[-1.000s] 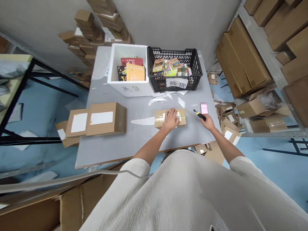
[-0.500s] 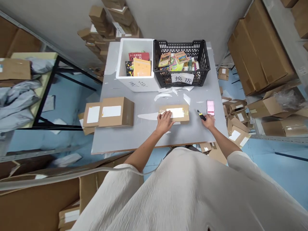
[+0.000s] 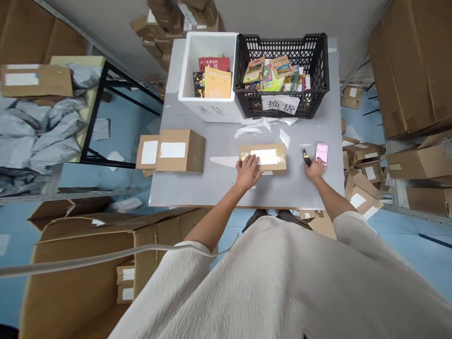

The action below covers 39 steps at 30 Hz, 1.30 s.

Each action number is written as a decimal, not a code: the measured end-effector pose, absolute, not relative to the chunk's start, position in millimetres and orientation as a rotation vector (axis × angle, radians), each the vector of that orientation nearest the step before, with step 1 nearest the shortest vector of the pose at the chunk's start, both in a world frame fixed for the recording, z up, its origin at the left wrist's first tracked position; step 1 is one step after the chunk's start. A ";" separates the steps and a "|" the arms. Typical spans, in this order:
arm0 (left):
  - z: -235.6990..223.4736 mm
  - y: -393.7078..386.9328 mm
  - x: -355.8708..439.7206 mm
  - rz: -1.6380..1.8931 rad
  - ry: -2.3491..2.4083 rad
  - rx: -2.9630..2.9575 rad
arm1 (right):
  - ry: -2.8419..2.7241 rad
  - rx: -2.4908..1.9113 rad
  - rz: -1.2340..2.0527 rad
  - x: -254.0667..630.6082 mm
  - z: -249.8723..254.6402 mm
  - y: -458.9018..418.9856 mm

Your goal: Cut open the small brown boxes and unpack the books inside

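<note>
My left hand [image 3: 248,172] rests with fingers laid over the left end of a small taped cardboard box [image 3: 280,155], which carries a white label. A black and yellow utility knife [image 3: 306,158] is held in my right hand [image 3: 315,168], its tip pointing away from me. Fingers of that same hand reach over the lower part of a phone [image 3: 321,149] with a pink lit screen, seemingly touching it. Torn white paper scraps [image 3: 252,128] lie behind the box.
Two labelled cartons [image 3: 180,150] stand at the table's left. At the back are a white foam box [image 3: 212,110] and a black plastic crate [image 3: 318,101], both holding books. Piled cartons [image 3: 365,165] lie on the floor to the right. A large open carton [image 3: 81,263] stands at lower left.
My right hand has shifted from beside the phone to over its lower part, knife still in it. The whole view has moved slightly. My left hand stays on the box.
</note>
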State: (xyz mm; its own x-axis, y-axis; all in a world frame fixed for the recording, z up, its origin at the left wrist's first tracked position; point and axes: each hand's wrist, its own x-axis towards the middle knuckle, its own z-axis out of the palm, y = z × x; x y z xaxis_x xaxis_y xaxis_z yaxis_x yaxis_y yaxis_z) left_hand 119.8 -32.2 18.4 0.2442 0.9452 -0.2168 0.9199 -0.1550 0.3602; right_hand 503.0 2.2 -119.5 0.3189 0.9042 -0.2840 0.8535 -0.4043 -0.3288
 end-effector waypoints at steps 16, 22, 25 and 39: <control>5.3 21.9 102.0 0.473 2.041 1.728 | -1.636 -1.742 1.360 407.6 -78.9 -24.0; -11.8 16.4 89.1 0.667 1.850 1.394 | -1.335 -1.739 1.506 396.1 -70.1 -18.9; -6.3 20.9 86.6 0.670 1.849 1.401 | -1.300 -1.739 1.489 402.1 -63.6 -14.5; -1.8 11.1 86.7 0.707 1.751 1.412 | -1.291 -1.855 1.489 412.7 -26.8 -27.5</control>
